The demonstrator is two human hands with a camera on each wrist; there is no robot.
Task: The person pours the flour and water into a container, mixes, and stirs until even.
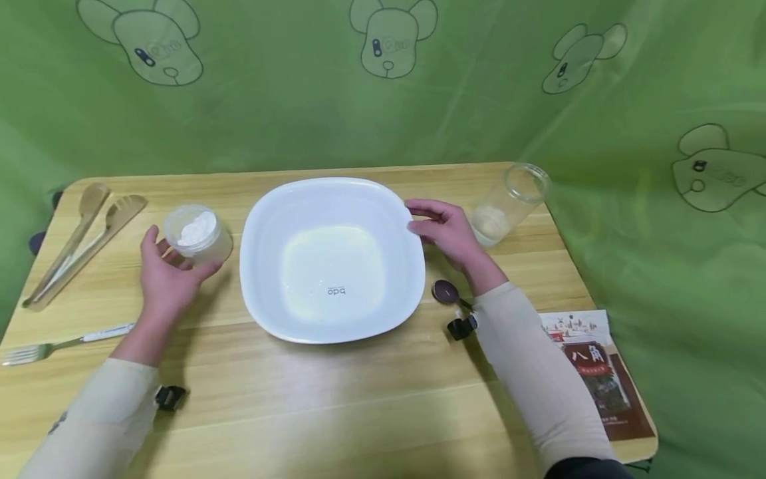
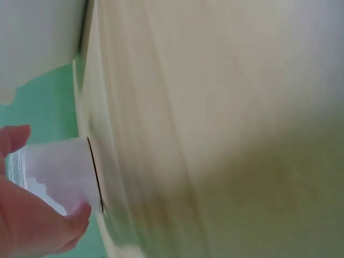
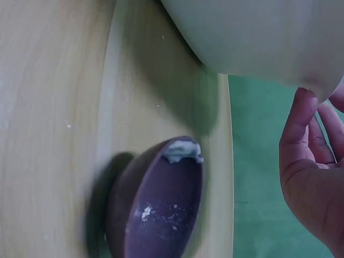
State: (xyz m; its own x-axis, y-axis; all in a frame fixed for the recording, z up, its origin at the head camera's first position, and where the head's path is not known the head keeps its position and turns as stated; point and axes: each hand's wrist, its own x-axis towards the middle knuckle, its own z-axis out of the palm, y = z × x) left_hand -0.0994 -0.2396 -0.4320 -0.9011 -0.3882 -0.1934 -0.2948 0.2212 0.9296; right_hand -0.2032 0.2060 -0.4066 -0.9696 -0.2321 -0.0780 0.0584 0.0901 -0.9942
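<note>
Pale sleeves (image 1: 553, 382) reach in from the near side over a wood-grain tabletop (image 1: 335, 406). Mid-table sits a white plastic basin (image 1: 335, 253); the right hand (image 1: 449, 233) pinches its right rim between thumb and fingers. A pull on that one side could skid or tip it, since no second hand steadies the far wall. Partly under the right forearm lies a star anise packet (image 1: 598, 392); an elbow swept outward would probably shove it over the table edge. Just right of the right hand stands a tall clear glass (image 1: 505, 206), pale stuff at its bottom; a backhand knock could topple it. Left of the basin, an open clear jar (image 1: 218, 247) of white powder (image 1: 199, 229) rests on the table. Around its near side the left hand (image 1: 169, 283) is spread, unclenched; how firmly it touches, I cannot tell. Lifted so loosely, the jar might tilt and spill. Smallest, a dark purple spoon (image 3: 161, 209) with white residue sits near the right wrist, liable to be flicked by it.
</note>
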